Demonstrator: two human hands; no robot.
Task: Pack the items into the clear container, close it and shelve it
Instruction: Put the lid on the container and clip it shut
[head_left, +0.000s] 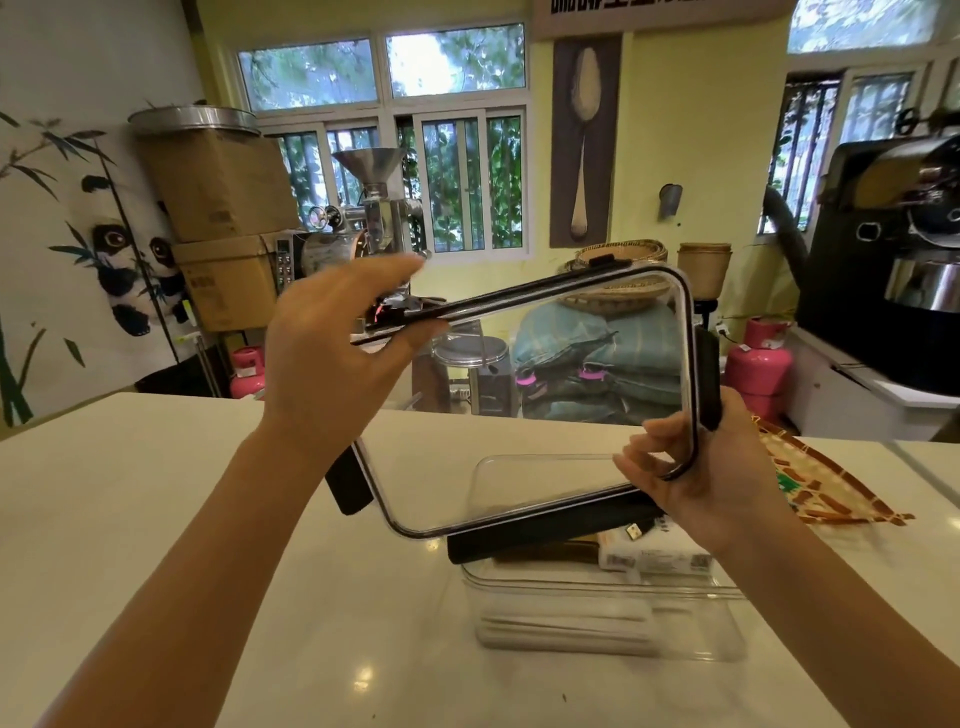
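I hold a clear lid (530, 415) with a black rim and black clip flaps tilted in the air above the clear container (608, 618). My left hand (337, 353) grips the lid's far left edge. My right hand (696, 478) grips its near right corner. The container stands open on the white counter (156, 519). Inside it lie a white box with labels (654, 558), a dark flat item, a small USB plug (635, 531) and white folded things low down. The lid's lower clip flap (550, 530) hides part of the contents.
A patterned orange and cream cloth (831, 483) lies on the counter to the right. Beyond the counter stand pink gas cylinders (758, 364), stacked sacks (597, 358), cardboard boxes (223, 228) and metal machines (904, 249).
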